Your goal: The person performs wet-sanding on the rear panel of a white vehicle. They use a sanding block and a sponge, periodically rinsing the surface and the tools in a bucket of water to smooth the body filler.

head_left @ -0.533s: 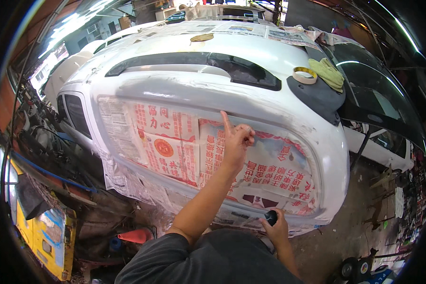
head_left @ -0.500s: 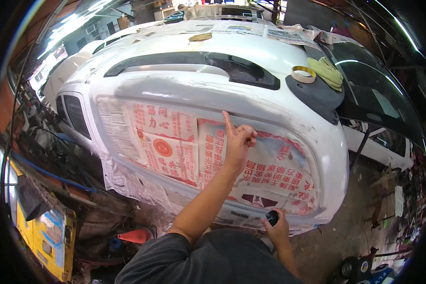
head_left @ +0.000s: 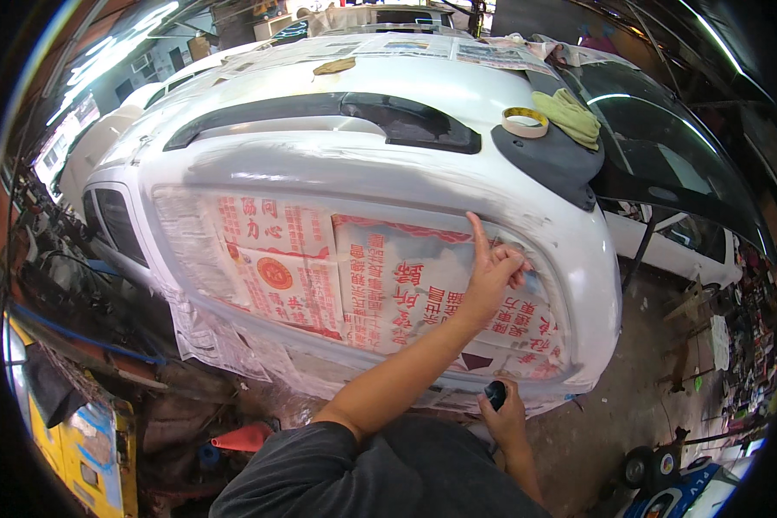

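Observation:
Before me is the side of a white car body (head_left: 570,233), with a grey primed band (head_left: 337,177) around its large window opening. Printed paper with red lettering (head_left: 380,285) covers that window. My left hand (head_left: 496,268) reaches across the paper, its index finger stretched to the upper right border of the window and the other fingers loosely curled. Nothing is held in it. Lower down, close to my body, my right hand (head_left: 509,419) is closed around a small dark rounded object (head_left: 495,394), whose kind I cannot make out.
On the car's rear right corner, a roll of masking tape (head_left: 525,123) and a yellow-green cloth (head_left: 570,116) rest by a dark panel. Newspaper (head_left: 414,47) covers part of the roof. At right stands a raised tailgate (head_left: 665,129). An orange cone (head_left: 242,438) and yellow panel (head_left: 86,449) are lower left.
My left hand has slid to the right along the window's upper border, finger still extended. The view has shifted slightly. The right hand keeps its hold on the dark object.

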Motion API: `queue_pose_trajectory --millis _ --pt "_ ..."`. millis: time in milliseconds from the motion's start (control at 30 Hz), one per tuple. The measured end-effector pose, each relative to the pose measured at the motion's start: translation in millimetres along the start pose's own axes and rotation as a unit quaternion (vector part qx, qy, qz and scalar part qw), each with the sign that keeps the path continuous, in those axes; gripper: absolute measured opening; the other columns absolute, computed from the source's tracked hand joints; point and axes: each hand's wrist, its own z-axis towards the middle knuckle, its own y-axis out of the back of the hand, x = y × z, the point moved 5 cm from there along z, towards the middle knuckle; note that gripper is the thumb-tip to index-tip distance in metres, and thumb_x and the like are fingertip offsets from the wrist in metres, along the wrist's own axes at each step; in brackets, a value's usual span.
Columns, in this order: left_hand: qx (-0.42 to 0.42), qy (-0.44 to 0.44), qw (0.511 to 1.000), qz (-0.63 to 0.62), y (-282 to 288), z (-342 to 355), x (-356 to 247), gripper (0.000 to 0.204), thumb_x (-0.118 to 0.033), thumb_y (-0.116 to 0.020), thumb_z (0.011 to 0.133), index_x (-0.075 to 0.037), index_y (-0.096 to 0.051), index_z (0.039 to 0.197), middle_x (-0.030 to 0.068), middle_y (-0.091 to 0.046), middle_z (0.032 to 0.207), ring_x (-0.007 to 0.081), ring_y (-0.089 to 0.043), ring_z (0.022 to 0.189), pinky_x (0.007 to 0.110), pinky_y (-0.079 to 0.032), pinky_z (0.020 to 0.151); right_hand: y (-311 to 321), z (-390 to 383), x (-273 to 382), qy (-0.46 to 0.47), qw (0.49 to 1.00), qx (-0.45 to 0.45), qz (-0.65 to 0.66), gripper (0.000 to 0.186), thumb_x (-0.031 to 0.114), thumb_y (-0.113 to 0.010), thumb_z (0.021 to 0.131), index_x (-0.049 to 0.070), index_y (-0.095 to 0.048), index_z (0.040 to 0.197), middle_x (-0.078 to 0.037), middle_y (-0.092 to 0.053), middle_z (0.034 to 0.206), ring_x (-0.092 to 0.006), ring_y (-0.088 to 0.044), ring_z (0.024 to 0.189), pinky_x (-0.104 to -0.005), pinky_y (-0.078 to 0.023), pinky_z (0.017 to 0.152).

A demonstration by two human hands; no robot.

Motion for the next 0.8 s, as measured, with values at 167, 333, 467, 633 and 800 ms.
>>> queue_pose_trajectory --millis 167,333,467,633,800 --pt "0.028 0.001 1.000 0.006 -21 1 9 0.105 -0.008 -0.054 0.101 -0.024 0.036 0.154 0.0099 -0.065 0.095 0.0136 -0.059 0.074 0.027 -0.051 0.067 11 0 -15 -0.012 0.999 -0.017 -0.041 0.047 0.025 -0.079 0.086 0.002 -0.058 0.122 -0.022 -0.069 0.107 -0.0397 -0.068 0.101 -0.0432 -0.053 0.088" --pt "0.083 0.040 0.995 0.048 -6 -19 5 0.084 -0.007 -0.055 0.102 -0.015 0.001 0.163 0.0071 -0.064 0.096 0.0118 -0.058 0.078 0.026 -0.050 0.072 80 69 72 0.102 0.987 -0.103 -0.072 0.043 0.025 -0.079 0.087 0.002 -0.061 0.119 -0.020 -0.069 0.110 -0.0377 -0.068 0.099 -0.0425 -0.053 0.087" --pt "0.083 0.044 0.984 0.151 29 -71 -8 0.053 -0.011 -0.055 0.104 -0.008 -0.042 0.155 0.0069 -0.064 0.098 0.0115 -0.057 0.087 0.027 -0.049 0.080 95 143 175 0.279 0.940 -0.140 -0.137 0.021 0.017 -0.072 0.091 0.003 -0.064 0.104 -0.012 -0.065 0.091 -0.0316 -0.066 0.083 -0.0399 -0.052 0.076" --pt "0.085 0.130 0.893 0.423 135 -170 37 0.043 -0.020 -0.060 0.101 -0.001 -0.055 0.139 0.0126 -0.065 0.101 0.0224 -0.063 0.093 0.034 -0.049 0.087 64 208 236 0.486 0.787 -0.161 -0.345 0.022 0.025 -0.077 0.084 0.010 -0.062 0.087 -0.006 -0.057 0.080 -0.0264 -0.061 0.076 -0.0409 -0.046 0.066" --pt "-0.131 0.270 0.758 0.578 356 -399 133 0.044 -0.032 -0.064 0.095 0.002 -0.067 0.122 0.0267 -0.068 0.115 0.0421 -0.065 0.109 0.046 -0.050 0.092 64 233 221 0.498 0.761 -0.124 -0.397 0.018 0.023 -0.074 0.080 0.012 -0.060 0.084 -0.004 -0.054 0.080 -0.0228 -0.060 0.078 -0.0378 -0.046 0.066"
